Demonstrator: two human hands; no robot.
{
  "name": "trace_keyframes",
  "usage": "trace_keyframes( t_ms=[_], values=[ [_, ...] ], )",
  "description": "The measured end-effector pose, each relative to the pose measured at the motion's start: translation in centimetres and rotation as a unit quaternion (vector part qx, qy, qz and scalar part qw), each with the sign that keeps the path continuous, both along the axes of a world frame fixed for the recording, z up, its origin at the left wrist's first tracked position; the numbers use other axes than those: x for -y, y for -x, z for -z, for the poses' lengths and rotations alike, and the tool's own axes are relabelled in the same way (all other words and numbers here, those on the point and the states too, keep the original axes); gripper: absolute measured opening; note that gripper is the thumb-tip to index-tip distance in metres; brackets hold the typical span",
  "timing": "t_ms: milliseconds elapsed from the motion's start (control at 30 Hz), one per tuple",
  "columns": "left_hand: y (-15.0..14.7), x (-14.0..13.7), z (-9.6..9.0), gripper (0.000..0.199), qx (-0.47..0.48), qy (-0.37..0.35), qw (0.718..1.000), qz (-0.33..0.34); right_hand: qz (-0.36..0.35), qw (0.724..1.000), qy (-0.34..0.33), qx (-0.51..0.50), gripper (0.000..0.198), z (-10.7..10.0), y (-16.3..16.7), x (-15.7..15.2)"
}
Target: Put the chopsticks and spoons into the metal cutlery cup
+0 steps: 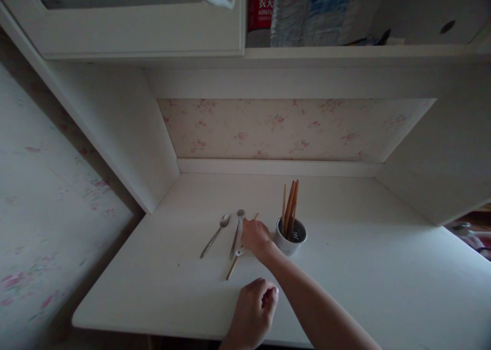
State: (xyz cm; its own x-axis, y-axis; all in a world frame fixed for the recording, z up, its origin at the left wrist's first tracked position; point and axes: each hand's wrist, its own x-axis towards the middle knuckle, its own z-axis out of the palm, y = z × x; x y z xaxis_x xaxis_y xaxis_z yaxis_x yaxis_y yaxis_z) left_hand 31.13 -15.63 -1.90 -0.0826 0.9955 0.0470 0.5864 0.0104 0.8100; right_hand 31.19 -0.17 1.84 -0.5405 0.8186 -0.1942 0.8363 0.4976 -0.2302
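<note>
My right hand (256, 236) reaches over the utensils on the white table, its fingers drawn together. What they grip, if anything, is hidden. A wooden chopstick (231, 269) lies slantwise and passes beneath this hand. Close to the fingertips is a metal spoon (235, 240), and a small white piece with a hole in its end (240, 251) shows at the hand's near side. Further left lies another metal spoon (212, 242). Right of the hand stands a perforated utensil cup (289, 245) holding several chopsticks (290, 207). My left hand (254, 309) is curled into a loose fist nearer the front edge, with nothing visible in it.
The white table (153, 288) has side panels and a back board. A shelf above holds plastic-wrapped bottles (310, 13), beside a white cabinet front (146, 30). Various items show beyond the right panel (422, 176).
</note>
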Motion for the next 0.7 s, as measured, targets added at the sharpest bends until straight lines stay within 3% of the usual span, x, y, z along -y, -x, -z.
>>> trace_keyframes(
  t_ms=[400, 533, 700],
  values=[
    [-0.2, 0.0, 0.4, 0.024, -0.046, -0.009, 0.999, 0.000, 0.020, 0.998, -0.027, -0.051, 0.022, 0.6, 0.9, 0.0],
    [-0.2, 0.0, 0.2, 0.024, -0.048, -0.016, 0.999, 0.008, 0.013, 0.993, -0.058, -0.102, 0.025, -0.9, 0.7, -0.1],
    [-0.2, 0.0, 0.3, 0.023, -0.045, -0.025, 0.999, 0.015, -0.016, 0.978, -0.109, -0.177, 0.024, -4.2, -0.3, -0.1]
  ],
)
